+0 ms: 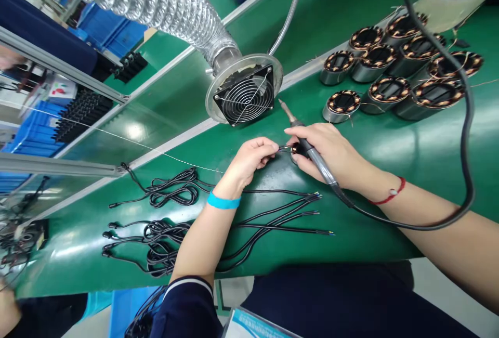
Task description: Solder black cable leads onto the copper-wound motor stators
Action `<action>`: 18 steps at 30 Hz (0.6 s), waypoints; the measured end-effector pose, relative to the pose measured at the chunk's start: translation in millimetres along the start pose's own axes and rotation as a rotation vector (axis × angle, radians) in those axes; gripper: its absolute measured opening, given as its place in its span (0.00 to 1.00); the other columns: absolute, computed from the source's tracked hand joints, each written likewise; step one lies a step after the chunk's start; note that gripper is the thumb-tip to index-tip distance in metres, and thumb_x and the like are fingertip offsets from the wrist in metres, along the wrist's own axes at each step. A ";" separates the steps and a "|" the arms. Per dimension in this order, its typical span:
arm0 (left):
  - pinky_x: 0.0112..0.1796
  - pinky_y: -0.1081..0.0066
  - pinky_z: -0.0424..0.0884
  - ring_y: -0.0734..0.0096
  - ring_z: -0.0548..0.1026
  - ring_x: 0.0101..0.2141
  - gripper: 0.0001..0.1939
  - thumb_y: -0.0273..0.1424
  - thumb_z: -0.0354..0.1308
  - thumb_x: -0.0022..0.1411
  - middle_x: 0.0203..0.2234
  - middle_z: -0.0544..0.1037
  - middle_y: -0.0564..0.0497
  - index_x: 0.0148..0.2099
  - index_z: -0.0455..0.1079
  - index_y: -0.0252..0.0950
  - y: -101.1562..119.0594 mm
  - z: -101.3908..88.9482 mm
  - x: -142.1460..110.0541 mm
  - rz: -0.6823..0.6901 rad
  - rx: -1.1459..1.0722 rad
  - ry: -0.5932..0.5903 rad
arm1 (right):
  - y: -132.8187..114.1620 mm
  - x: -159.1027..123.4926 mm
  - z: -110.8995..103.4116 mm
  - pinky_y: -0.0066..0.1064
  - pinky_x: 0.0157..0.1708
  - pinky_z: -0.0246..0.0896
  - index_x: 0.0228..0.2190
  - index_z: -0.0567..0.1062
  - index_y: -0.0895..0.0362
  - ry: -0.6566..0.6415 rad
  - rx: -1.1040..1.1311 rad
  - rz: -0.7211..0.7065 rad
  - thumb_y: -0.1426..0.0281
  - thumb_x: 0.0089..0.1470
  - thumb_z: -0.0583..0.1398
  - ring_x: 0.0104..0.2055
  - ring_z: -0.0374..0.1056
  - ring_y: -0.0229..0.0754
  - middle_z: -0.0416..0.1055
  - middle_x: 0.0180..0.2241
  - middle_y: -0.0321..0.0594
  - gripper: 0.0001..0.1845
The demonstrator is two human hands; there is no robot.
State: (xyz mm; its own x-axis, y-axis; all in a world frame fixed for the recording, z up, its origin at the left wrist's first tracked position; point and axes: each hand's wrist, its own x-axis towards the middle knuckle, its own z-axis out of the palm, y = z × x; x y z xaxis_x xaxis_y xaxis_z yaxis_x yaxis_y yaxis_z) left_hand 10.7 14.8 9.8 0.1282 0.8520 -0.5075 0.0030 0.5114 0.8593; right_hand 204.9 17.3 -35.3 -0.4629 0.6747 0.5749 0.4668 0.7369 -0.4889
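My left hand (255, 158) is closed in a pinch on the end of a black cable (282, 148), whose thin wires point toward my right hand. My right hand (331, 153) is wrapped round a soldering iron (317, 161), its metal tip angled up and left below the fan. Between the two hands sits a motor stator (295, 152) with copper windings, mostly hidden by my right fingers, which touch it. Coiled black cables (166, 239) lie left of my left forearm, and their stripped ends (317, 196) reach under it to the right.
A fume extractor fan (247, 99) on a silver flexible duct (156, 0) hangs just above my hands. Several stators (343, 101) stand at the right on the green bench (366, 244). The iron's cord (465, 135) loops over my right forearm. Blue bins (113, 28) are beyond the metal frame.
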 end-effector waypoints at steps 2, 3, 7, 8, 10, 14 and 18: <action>0.19 0.80 0.47 0.86 0.56 0.17 0.07 0.26 0.66 0.50 0.15 0.65 0.60 0.24 0.70 0.33 -2.2 1.9 -0.1 0.010 -0.008 -0.001 | -0.9 -1.6 -1.3 0.47 0.47 0.65 0.57 0.66 0.52 0.017 0.002 -0.015 0.70 0.59 0.58 0.43 0.73 0.51 0.78 0.41 0.41 0.24; 0.19 0.79 0.48 0.86 0.56 0.17 0.07 0.26 0.67 0.50 0.15 0.65 0.60 0.24 0.71 0.33 -3.0 3.3 -0.2 0.013 -0.006 0.007 | -1.1 -2.0 -1.9 0.47 0.47 0.65 0.57 0.65 0.52 0.022 0.003 -0.020 0.70 0.59 0.58 0.44 0.73 0.51 0.78 0.43 0.41 0.25; 0.20 0.78 0.47 0.85 0.53 0.17 0.07 0.26 0.69 0.49 0.13 0.61 0.61 0.26 0.73 0.33 -3.8 9.4 -1.1 -0.004 0.021 0.038 | -1.6 -1.1 -2.3 0.47 0.47 0.64 0.59 0.64 0.52 0.068 -0.005 -0.051 0.69 0.60 0.59 0.45 0.72 0.51 0.78 0.44 0.43 0.26; 0.19 0.77 0.46 0.85 0.52 0.16 0.07 0.28 0.69 0.51 0.13 0.60 0.62 0.26 0.73 0.33 -3.2 9.8 -1.5 -0.009 0.019 0.027 | -2.0 -0.5 -1.9 0.46 0.46 0.64 0.58 0.65 0.52 0.079 -0.016 -0.058 0.69 0.60 0.59 0.44 0.72 0.51 0.78 0.43 0.43 0.25; 0.19 0.77 0.42 0.86 0.50 0.15 0.10 0.31 0.67 0.54 0.13 0.58 0.62 0.26 0.71 0.33 -1.0 8.3 -2.8 -0.013 0.007 -0.011 | -2.6 0.5 -0.7 0.45 0.44 0.64 0.57 0.66 0.53 0.094 -0.043 -0.062 0.70 0.61 0.58 0.41 0.72 0.50 0.78 0.40 0.42 0.23; 0.18 0.78 0.43 0.86 0.55 0.15 0.11 0.32 0.61 0.58 0.16 0.65 0.58 0.26 0.71 0.32 3.9 2.9 -6.9 -0.015 0.068 -0.097 | -3.2 0.7 2.5 0.42 0.43 0.65 0.53 0.69 0.54 0.127 -0.086 -0.059 0.72 0.60 0.57 0.37 0.72 0.47 0.78 0.35 0.38 0.19; 0.21 0.77 0.51 0.84 0.59 0.18 0.09 0.30 0.59 0.57 0.18 0.70 0.56 0.27 0.73 0.31 1.0 9.8 -8.4 -0.013 0.197 -0.199 | -6.2 0.9 7.4 0.39 0.40 0.66 0.51 0.70 0.56 0.171 -0.117 -0.030 0.73 0.62 0.55 0.35 0.71 0.45 0.77 0.32 0.38 0.16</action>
State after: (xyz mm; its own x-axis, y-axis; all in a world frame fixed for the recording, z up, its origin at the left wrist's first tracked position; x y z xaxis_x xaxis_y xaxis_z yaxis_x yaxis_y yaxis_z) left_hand 19.3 7.0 15.6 0.3189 0.7970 -0.5130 0.1963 0.4739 0.8584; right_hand 196.0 13.7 -36.6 -0.3479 0.6282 0.6960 0.5440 0.7399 -0.3958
